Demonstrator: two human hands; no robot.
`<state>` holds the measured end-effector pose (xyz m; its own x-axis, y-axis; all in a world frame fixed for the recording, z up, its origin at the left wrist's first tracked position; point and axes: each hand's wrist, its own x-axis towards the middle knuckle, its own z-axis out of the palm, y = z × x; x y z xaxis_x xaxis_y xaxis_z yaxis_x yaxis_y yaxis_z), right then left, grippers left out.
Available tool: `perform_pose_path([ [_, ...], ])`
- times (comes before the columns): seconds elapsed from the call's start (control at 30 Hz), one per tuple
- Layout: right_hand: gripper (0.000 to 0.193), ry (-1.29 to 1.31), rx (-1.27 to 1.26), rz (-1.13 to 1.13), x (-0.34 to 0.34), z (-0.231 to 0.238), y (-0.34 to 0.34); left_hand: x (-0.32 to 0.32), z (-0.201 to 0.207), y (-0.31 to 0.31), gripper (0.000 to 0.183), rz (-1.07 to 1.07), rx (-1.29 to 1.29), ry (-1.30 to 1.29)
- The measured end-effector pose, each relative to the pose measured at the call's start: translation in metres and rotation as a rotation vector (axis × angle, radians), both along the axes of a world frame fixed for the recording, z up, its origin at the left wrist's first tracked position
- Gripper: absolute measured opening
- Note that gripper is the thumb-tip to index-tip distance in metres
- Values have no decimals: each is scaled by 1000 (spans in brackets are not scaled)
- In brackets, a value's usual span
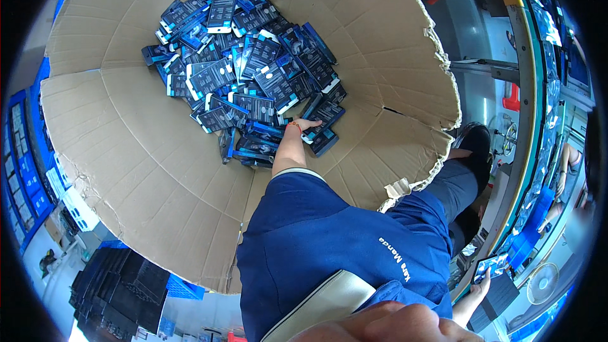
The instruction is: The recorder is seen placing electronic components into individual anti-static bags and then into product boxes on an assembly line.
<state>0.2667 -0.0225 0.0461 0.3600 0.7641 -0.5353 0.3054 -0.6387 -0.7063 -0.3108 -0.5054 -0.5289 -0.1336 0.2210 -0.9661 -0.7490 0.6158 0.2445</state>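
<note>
A heap of slim black-and-blue retail boxes (212,79) lies at the bottom of a large cardboard carton (171,171). My left arm reaches down into the carton, and my left hand (306,125) is at the heap's near right edge. Its thumb lies across a slim box (327,114), with the other fingers mostly hidden; the hand looks closed on that box. Outside the carton, at the lower right, my right hand (482,286) grips another slim black-and-blue box (491,267) by its lower edge, next to a workbench.
The carton's right rim (443,57) is torn and ragged. A long bench edge (529,107) curves along the right, with a co-worker's arms (560,183) beyond it. A white fan (543,282) stands lower right. Black stacked trays (120,288) and a blue rack (28,171) are at left.
</note>
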Motion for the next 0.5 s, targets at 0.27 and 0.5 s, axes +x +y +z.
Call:
perform_pose_path([
  [0.27, 31, 89, -8, -3, -14, -39, 8, -5, 3, -35, 112, -64, -127, 237],
  [0.5, 30, 98, 77, -50, 6, -9, -6, -4, 9, 34, 59, 248, -162, -116],
])
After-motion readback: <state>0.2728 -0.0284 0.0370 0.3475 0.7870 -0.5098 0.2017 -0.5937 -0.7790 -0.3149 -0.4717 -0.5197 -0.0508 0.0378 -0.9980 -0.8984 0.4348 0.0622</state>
